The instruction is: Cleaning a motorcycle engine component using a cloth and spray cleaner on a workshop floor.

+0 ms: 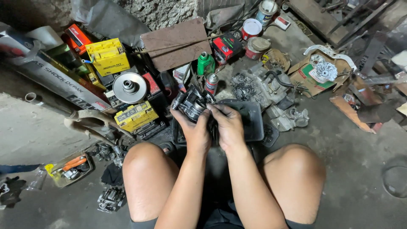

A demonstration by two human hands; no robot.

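Observation:
Both my hands hold a dark, greasy metal engine part (191,103) in front of me, above a black plastic tray (254,118) on the floor. My left hand (194,130) cups the part from below and the side. My right hand (229,125) grips its right end, fingers curled over it. My bare knees frame the tray on either side. The underside of the part is hidden by my fingers.
A round silver pulley (129,87), yellow boxes (108,56), a green bottle (205,63), a spray can (211,83) and tins (251,29) crowd the floor ahead. Engine pieces (271,91) lie right of the tray. Orange pliers in a small tray (70,167) sit at my left.

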